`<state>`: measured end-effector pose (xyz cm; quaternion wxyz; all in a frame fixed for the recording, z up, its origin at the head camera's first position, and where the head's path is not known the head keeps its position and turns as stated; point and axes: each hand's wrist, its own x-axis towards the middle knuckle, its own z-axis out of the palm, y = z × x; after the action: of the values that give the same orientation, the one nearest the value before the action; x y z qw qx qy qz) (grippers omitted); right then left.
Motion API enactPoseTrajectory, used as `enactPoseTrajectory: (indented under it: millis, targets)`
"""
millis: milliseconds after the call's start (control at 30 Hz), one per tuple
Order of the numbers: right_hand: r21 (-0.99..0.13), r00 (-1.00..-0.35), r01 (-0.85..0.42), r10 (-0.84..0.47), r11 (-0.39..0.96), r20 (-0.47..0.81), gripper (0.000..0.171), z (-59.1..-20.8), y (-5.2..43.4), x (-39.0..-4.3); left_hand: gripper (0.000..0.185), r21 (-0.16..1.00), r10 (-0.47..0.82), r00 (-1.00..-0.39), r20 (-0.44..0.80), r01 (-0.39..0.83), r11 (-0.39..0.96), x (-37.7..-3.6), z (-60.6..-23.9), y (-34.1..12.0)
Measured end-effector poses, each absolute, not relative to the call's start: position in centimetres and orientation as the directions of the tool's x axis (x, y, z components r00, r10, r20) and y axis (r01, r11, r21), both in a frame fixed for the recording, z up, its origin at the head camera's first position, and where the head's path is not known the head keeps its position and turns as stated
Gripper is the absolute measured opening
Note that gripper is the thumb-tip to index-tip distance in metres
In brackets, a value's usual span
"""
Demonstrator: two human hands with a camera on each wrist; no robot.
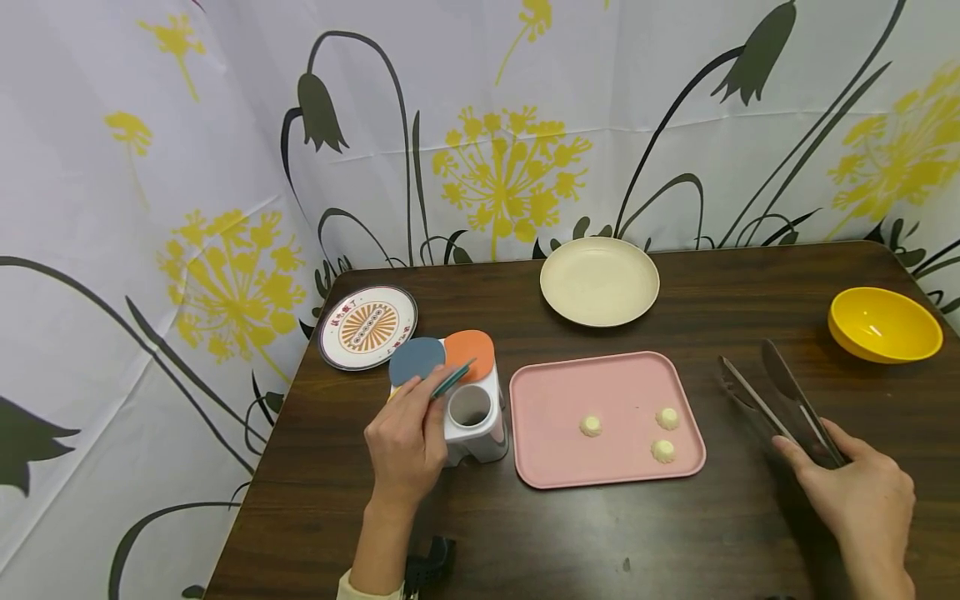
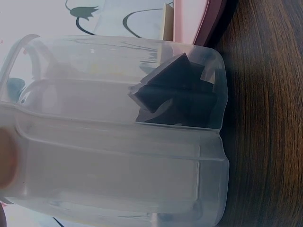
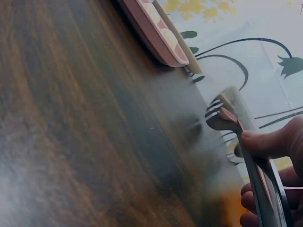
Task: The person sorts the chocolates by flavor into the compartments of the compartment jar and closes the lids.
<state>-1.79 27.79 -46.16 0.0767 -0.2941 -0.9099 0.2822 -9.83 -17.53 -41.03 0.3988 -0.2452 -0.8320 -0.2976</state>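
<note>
Gripping a pair of long metal serving tongs (image 1: pixel 780 400) by the hinged end, right hand (image 1: pixel 855 492) at the near right of the dark wooden counter (image 1: pixel 750 542), fingers and thumb curled around both arms. Tongs lying low over the counter, tips slightly parted and pointing away toward the far side; seen close and blurred from the right wrist view, with a slotted, forked tip (image 3: pixel 222 113) and a thumb pressed on the upper arm.

Pinching a thin teal stick-like utensil (image 1: pixel 454 379), left hand (image 1: pixel 405 446) resting against a white plastic holder with a round opening (image 1: pixel 472 417); fingers curled around the utensil, its far end angled up over the holder. Cannot tell exactly what the utensil is. Perched on top of the holder, a blue round disc (image 1: pixel 417 360) and an orange round disc (image 1: pixel 471 353), side by side and touching.

Between the two hands, a pink rectangular plastic tray (image 1: pixel 555 392) holding three small cream-coloured swirled pieces (image 1: pixel 590 426), one near the middle and two nearer its right edge.

Beyond the tray, a cream round plate (image 1: pixel 600 281). Farther left, just behind the holder, a white round plate with an orange sunburst pattern (image 1: pixel 367 327). At the far right, a yellow bowl (image 1: pixel 885 325). Behind and to the left of the counter, a white curtain printed with yellow and dark grey flowers (image 1: pixel 510 158).
</note>
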Motion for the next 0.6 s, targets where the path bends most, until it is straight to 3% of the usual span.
enactPoseTrajectory:
  millis: [600]
  targets:
    - [-0.556, -0.800, 0.523, 0.598, 0.645, -0.059, 0.080, -46.81, 28.11, -2.10, 0.028, 0.294, 0.170, -0.556, 0.814, 0.646, 0.704, -9.79, -41.00, -17.48]
